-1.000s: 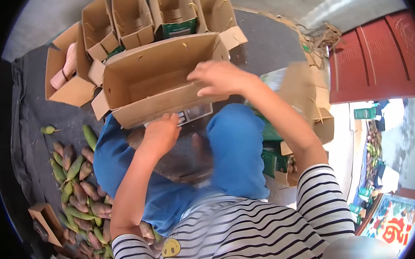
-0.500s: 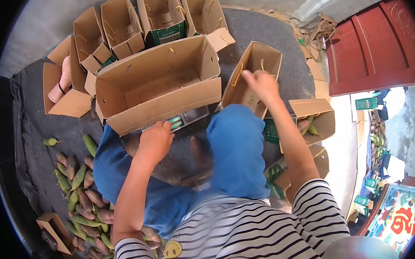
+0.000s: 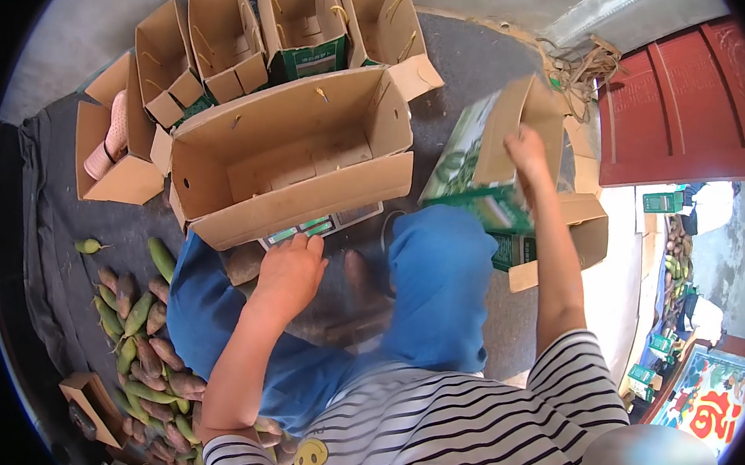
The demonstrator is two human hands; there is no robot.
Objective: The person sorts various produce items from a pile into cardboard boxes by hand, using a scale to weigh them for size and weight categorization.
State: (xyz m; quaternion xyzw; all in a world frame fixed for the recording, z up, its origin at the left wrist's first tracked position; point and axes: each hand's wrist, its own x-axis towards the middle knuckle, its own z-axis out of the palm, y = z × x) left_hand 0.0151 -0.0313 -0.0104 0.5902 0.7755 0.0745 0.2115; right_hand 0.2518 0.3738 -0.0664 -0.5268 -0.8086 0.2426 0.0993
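Note:
My right hand (image 3: 529,155) is closed at the top of a green-and-white printed cardboard box (image 3: 472,162), which is tilted and blurred by motion; whether it grips the rim or a cord handle I cannot make out. My left hand (image 3: 290,272) rests, fingers loosely bent and holding nothing, at the front edge of a digital scale (image 3: 352,219) with green displays. On that scale sits a large open cardboard box (image 3: 306,195) with nothing visible in it. My knees flank the space in front.
Several open boxes (image 3: 305,29) line the wall; one holds a pink perforated object (image 3: 118,128). Sweet potatoes and green vegetables (image 3: 145,338) lie at left. Another box (image 3: 585,226) stands right, near a red door (image 3: 688,99). Rope (image 3: 591,66) lies in the corner.
My right hand has moved right, and the printed box has come with it, tilting so its side shows. My left hand has shifted slightly down and right along the scale's edge.

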